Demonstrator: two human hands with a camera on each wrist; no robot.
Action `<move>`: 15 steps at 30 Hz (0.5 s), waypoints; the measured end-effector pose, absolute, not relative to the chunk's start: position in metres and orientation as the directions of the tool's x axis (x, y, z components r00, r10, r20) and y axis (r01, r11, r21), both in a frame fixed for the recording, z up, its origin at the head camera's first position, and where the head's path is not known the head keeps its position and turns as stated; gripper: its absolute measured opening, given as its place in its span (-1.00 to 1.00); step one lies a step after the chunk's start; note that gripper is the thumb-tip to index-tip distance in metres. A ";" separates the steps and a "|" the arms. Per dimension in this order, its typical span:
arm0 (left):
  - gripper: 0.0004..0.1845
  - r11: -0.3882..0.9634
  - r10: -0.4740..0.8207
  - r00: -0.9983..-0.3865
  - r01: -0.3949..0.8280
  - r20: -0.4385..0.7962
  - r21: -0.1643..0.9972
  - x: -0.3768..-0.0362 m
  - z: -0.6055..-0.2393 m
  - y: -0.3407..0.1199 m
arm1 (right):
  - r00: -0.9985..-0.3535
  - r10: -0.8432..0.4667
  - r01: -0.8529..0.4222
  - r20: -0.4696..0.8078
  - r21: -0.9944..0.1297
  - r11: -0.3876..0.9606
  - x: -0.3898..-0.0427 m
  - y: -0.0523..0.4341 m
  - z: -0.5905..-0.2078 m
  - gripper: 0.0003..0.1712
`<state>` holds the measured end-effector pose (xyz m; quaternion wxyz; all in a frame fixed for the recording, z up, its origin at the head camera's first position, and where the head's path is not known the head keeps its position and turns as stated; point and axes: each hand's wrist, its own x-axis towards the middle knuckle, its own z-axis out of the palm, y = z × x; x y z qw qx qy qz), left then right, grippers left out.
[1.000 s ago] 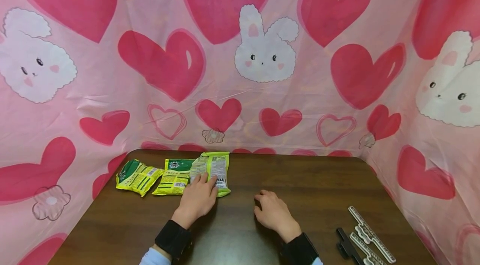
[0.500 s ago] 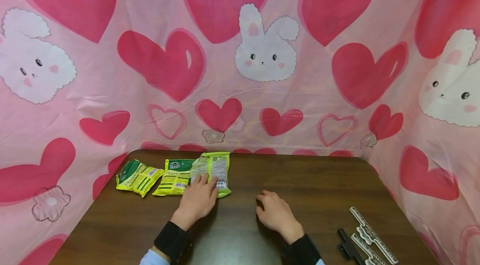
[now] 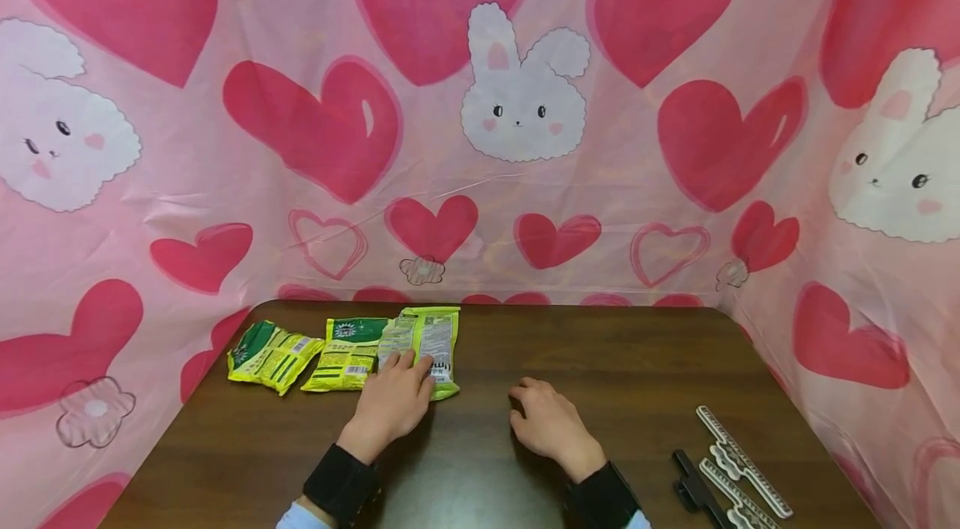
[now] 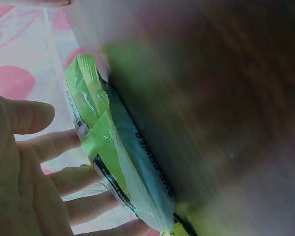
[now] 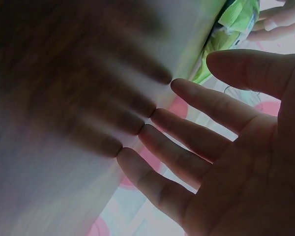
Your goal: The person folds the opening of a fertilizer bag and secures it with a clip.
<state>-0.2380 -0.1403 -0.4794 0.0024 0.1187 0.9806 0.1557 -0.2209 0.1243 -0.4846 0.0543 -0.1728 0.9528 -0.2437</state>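
Note:
My left hand (image 3: pixel 396 397) rests its fingertips on the near part of a light-green snack bag (image 3: pixel 437 337), fingers spread and fairly straight. In the left wrist view the bag (image 4: pixel 110 157) lies flat on the table, and the thumb stays off it. To its left lie two yellow-and-green bags, the middle one (image 3: pixel 347 356) partly under the green bag's edge and the far left one (image 3: pixel 274 354) turned at an angle. My right hand (image 3: pixel 553 422) is to the right of the bags, its fingertips touching the bare tabletop and nothing in its grasp.
Two clear ruler-like clips (image 3: pixel 742 462) and a black clip (image 3: pixel 697 489) lie at the front right of the brown wooden table (image 3: pixel 600 346). A pink cloth (image 3: pixel 300 154) with hearts and rabbits hangs behind and around the table.
The head view has shifted slightly. Both hands and the bags stay in practically the same places.

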 end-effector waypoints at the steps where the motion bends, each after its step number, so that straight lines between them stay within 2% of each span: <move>1: -0.49 0.923 0.234 -0.972 0.233 0.034 0.307 -0.238 -0.479 -0.140 | -0.933 -0.358 -0.306 -0.019 -0.480 0.822 -0.221 0.124 -0.485 -0.59; 15: -0.47 0.924 0.237 -0.970 0.241 0.048 0.296 -0.236 -0.481 -0.138 | -0.926 -0.378 -0.327 -0.019 -0.461 0.825 -0.221 0.123 -0.486 -0.59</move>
